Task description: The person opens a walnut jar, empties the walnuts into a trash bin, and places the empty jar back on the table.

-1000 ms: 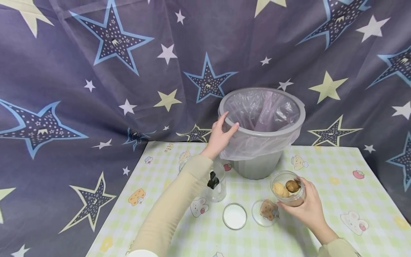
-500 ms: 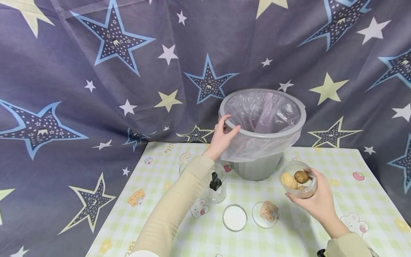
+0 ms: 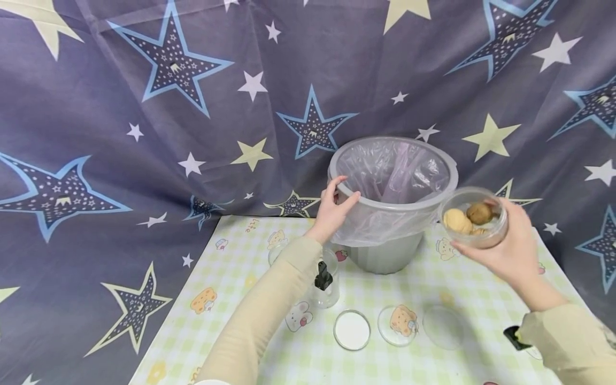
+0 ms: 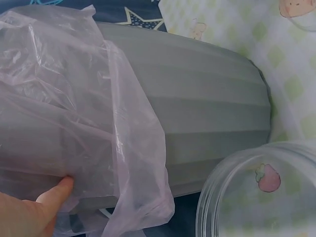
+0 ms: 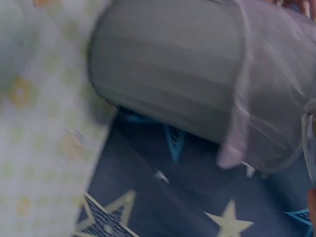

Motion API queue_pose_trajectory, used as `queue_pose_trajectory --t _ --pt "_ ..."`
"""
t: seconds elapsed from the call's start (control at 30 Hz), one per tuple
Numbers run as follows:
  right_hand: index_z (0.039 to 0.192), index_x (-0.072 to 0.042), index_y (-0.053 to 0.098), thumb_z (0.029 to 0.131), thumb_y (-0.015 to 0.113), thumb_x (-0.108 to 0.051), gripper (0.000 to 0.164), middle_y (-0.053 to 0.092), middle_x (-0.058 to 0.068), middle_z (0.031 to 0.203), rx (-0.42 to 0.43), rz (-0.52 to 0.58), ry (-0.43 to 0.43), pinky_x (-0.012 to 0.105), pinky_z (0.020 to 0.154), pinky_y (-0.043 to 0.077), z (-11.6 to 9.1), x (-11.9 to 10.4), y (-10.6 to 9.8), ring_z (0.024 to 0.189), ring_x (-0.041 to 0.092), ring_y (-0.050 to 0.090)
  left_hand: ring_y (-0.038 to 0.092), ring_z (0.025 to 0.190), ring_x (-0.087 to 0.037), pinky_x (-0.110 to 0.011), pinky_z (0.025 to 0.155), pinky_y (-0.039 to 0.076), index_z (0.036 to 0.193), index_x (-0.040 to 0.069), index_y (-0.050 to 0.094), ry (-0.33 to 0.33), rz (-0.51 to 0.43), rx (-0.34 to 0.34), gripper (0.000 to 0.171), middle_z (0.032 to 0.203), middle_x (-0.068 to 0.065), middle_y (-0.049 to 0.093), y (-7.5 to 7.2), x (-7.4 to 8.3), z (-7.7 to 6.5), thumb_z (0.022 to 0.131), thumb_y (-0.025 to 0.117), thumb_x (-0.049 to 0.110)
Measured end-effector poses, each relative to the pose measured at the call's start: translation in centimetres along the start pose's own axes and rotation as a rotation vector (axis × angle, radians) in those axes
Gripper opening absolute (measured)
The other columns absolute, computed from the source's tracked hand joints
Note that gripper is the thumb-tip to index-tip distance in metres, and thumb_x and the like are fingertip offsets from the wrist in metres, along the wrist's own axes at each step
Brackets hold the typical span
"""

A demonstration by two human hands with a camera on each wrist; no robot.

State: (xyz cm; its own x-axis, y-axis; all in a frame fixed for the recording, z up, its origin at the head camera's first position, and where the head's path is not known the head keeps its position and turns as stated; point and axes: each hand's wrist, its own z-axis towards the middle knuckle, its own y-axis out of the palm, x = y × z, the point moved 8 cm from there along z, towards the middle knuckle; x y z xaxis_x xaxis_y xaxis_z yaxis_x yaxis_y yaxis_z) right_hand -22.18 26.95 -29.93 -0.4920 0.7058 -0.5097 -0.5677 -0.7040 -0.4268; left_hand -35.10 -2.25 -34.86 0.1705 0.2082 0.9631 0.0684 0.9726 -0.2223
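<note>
My left hand (image 3: 332,211) grips the near left rim of a grey trash can (image 3: 385,256) lined with a translucent pinkish bag (image 3: 380,227). In the left wrist view its thumb (image 4: 57,195) presses the bag's outside; the other fingers are hidden. My right hand (image 3: 515,251) holds a clear plastic jar (image 3: 481,240) just right of the can, near rim height and tilted. Inside the jar lie a pale yellow round piece (image 3: 457,221), a brown round piece (image 3: 479,213) and part of another. In the right wrist view only the jar's edge (image 5: 309,143) shows.
Another clear jar (image 3: 332,297) stands under my left forearm, with a further clear round container (image 3: 275,255) partly hidden behind the sleeve. A rimmed white disc (image 3: 352,330) and clear discs (image 3: 392,334) lie on the checked tablecloth (image 3: 375,369). A starry curtain (image 3: 226,176) hangs behind.
My right hand has lifted the jar up and rightward, from low over the table to beside the can's rim. The left hand stays at the rim, its forefinger a little more bent.
</note>
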Motion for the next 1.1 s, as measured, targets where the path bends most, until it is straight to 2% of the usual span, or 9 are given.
queue_pose_trajectory --t 0.07,0.17,0.2,0.33,0.47,0.7,0.83,0.93,1.1 --pt "0.125 0.003 0.053 0.039 0.086 -0.006 0.092 0.057 0.024 0.109 -0.005 -0.035 0.008 0.026 0.091 0.032 1.8 -0.3 -0.6 0.102 0.019 0.047 0.041 0.122 -0.030 -0.042 0.100 0.040 0.140 0.019 0.040 0.005 -0.008 -0.001 0.054 0.135 -0.016 0.030 0.0 0.0 0.0 0.091 0.061 0.029" --pt "0.128 0.002 0.050 0.042 0.087 -0.006 0.094 0.055 0.027 0.110 -0.046 -0.074 -0.015 0.046 0.089 0.032 4.4 -1.0 -0.9 0.102 0.039 0.045 0.042 0.123 -0.032 -0.042 0.099 0.040 0.140 0.019 0.040 0.010 -0.022 0.003 0.054 0.134 -0.016 0.030 0.0 -0.1 0.0 0.091 0.062 0.028" --pt "0.129 0.003 0.049 0.043 0.087 -0.006 0.095 0.054 0.027 0.110 -0.063 -0.082 -0.030 0.051 0.087 0.030 5.2 -1.2 -0.9 0.102 0.041 0.045 0.042 0.123 -0.032 -0.042 0.099 0.040 0.140 0.019 0.040 0.011 -0.025 0.003 0.055 0.134 -0.016 0.031 0.0 -0.1 0.0 0.091 0.062 0.028" --pt "0.127 0.003 0.049 0.044 0.088 -0.009 0.094 0.055 0.028 0.106 -0.131 -0.125 -0.109 0.055 0.087 0.029 7.9 -2.2 -0.5 0.098 0.044 0.045 0.042 0.120 -0.029 -0.041 0.096 0.041 0.140 0.019 0.041 0.011 -0.025 0.008 0.056 0.134 -0.015 0.031 -0.1 -0.3 -0.1 0.090 0.063 0.029" --pt "0.118 0.003 0.054 0.044 0.090 -0.016 0.084 0.058 0.025 0.099 -0.191 -0.189 -0.144 0.056 0.086 0.032 9.9 -2.8 0.2 0.094 0.044 0.046 0.042 0.118 -0.028 -0.041 0.096 0.041 0.140 0.019 0.041 0.010 -0.027 0.018 0.056 0.133 -0.015 0.032 -0.2 -0.3 -0.1 0.090 0.063 0.029" --pt "0.127 0.000 0.045 0.047 0.089 -0.022 0.093 0.047 0.027 0.107 -0.348 -0.384 -0.163 0.063 0.074 0.040 10.9 -2.3 2.1 0.105 0.046 0.040 0.042 0.116 -0.028 -0.038 0.095 0.040 0.139 0.019 0.043 0.003 -0.030 0.034 0.053 0.133 -0.016 0.032 -0.2 0.1 -0.4 0.090 0.062 0.028" --pt "0.127 -0.001 0.044 0.050 0.088 -0.024 0.092 0.047 0.025 0.106 -0.414 -0.452 -0.199 0.063 0.071 0.042 11.2 -2.2 3.1 0.104 0.044 0.040 0.040 0.117 -0.028 -0.039 0.097 0.039 0.139 0.019 0.043 0.007 -0.032 0.042 0.054 0.133 -0.015 0.032 -0.2 0.0 -0.4 0.090 0.063 0.028" --pt "0.125 -0.002 0.046 0.050 0.085 -0.021 0.087 0.049 0.024 0.106 -0.430 -0.472 -0.246 0.061 0.073 0.042 11.3 -2.4 3.7 0.100 0.043 0.043 0.039 0.119 -0.027 -0.041 0.100 0.038 0.140 0.020 0.042 0.009 -0.032 0.050 0.056 0.134 -0.014 0.032 0.0 -0.6 -0.1 0.089 0.063 0.030" --pt "0.121 -0.002 0.048 0.046 0.084 -0.016 0.084 0.052 0.022 0.104 -0.420 -0.511 -0.374 0.058 0.077 0.042 11.4 -3.0 4.3 0.095 0.041 0.047 0.038 0.123 -0.028 -0.043 0.103 0.037 0.139 0.021 0.042 0.006 -0.028 0.057 0.055 0.135 -0.013 0.032 0.0 -0.5 -0.2 0.089 0.063 0.030"
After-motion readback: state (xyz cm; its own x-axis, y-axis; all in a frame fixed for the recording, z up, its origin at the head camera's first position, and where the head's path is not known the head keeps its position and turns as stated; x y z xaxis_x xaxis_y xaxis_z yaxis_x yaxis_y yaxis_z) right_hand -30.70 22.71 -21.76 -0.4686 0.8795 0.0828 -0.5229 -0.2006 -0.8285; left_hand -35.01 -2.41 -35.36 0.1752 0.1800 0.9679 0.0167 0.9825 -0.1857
